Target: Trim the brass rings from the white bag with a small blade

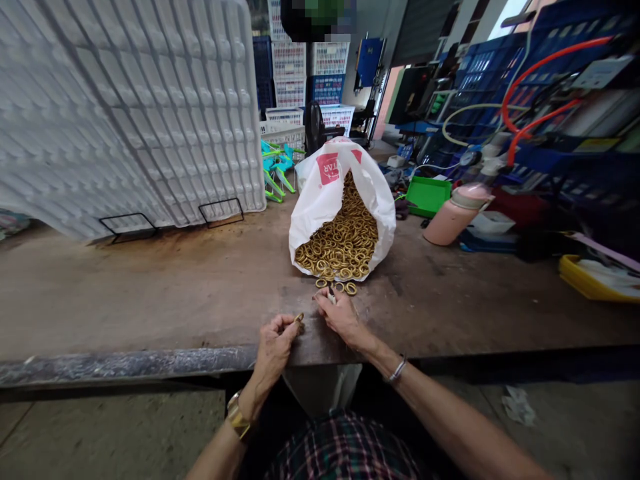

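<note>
Between thumb and fingers, my left hand [276, 339] pinches a brass-coloured ring [299, 318] above the table's front edge. My right hand [342, 316] is closed round a small, pale, slim tool [331, 295] with a dark tip; its exact kind is too small to make out. Just beyond the right hand, a few loose rings [351, 289] lie on the wooden table [210, 293]. Behind them a white plastic bag [313, 193] with red print lies with its mouth towards me, full of the same rings.
Tall white ribbed panels [200, 113] lean on black wire stands [221, 212] at the left. Blue-green plastic items [277, 167] stand behind the bag. On the right are a green tray [429, 195], a pink bottle [455, 217] and a yellow tray [590, 280]. Stacked crates [289, 63] rise farther back.
</note>
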Action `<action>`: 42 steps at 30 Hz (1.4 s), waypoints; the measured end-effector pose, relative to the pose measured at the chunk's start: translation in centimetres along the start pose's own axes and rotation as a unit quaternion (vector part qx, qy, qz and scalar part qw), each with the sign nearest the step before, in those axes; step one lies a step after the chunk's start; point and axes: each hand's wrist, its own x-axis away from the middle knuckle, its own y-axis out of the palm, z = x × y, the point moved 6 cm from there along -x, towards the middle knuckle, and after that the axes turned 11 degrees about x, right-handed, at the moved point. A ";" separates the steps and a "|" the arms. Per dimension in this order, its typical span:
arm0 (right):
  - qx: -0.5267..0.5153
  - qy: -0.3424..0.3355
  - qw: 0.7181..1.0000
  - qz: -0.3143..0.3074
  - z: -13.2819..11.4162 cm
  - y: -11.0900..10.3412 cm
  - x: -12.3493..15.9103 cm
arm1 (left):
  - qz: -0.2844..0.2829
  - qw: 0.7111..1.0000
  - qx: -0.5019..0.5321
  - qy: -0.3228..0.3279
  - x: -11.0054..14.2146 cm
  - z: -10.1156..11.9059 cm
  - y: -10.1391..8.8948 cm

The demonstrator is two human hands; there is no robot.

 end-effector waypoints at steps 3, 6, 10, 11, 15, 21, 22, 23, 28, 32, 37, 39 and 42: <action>0.085 -0.069 0.994 -0.002 -1.3 0.6 0.7 | -0.005 1.000 0.015 -0.010 0.2 -0.1 0.3; 0.131 -0.090 0.987 -0.035 -1.6 1.7 1.0 | -0.022 0.999 0.027 0.007 0.4 0.0 0.8; 0.145 -0.087 0.984 -0.047 -1.5 2.3 1.0 | -0.022 0.999 0.029 0.014 0.5 -0.3 0.8; 0.146 -0.087 0.984 -0.045 -1.5 2.2 1.0 | -0.024 0.999 0.034 0.004 0.6 -0.6 0.9; 0.156 -0.093 0.983 -0.033 -2.0 1.8 1.1 | -0.046 0.993 0.085 -0.063 0.8 -1.6 1.2; 0.165 -0.110 0.979 -0.038 -2.6 1.7 1.5 | -0.080 0.978 0.168 -0.091 1.3 -1.3 2.0; 0.164 -0.109 0.979 -0.040 -2.6 1.7 1.5 | -0.082 0.977 0.175 -0.091 1.3 -1.3 2.1; 0.163 -0.109 0.980 -0.043 -2.6 1.7 1.5 | -0.084 0.976 0.180 -0.091 1.4 -1.2 2.1; 0.131 -0.106 0.984 -0.056 -2.6 1.9 1.7 | -0.090 0.973 0.194 -0.084 1.6 -1.2 2.1; 0.075 -0.105 0.989 -0.067 -2.4 2.0 1.7 | -0.096 0.972 0.198 -0.077 1.7 -1.2 2.1; 0.052 -0.104 0.990 -0.074 -2.4 2.1 1.8 | -0.104 0.970 0.210 -0.069 1.8 -1.1 2.0; 0.047 -0.104 0.991 -0.075 -2.5 2.1 1.8 | -0.102 0.970 0.212 -0.067 1.8 -1.0 2.0; 0.040 -0.101 0.991 -0.076 -2.5 2.1 1.9 | -0.103 0.969 0.216 -0.065 1.8 -1.0 2.1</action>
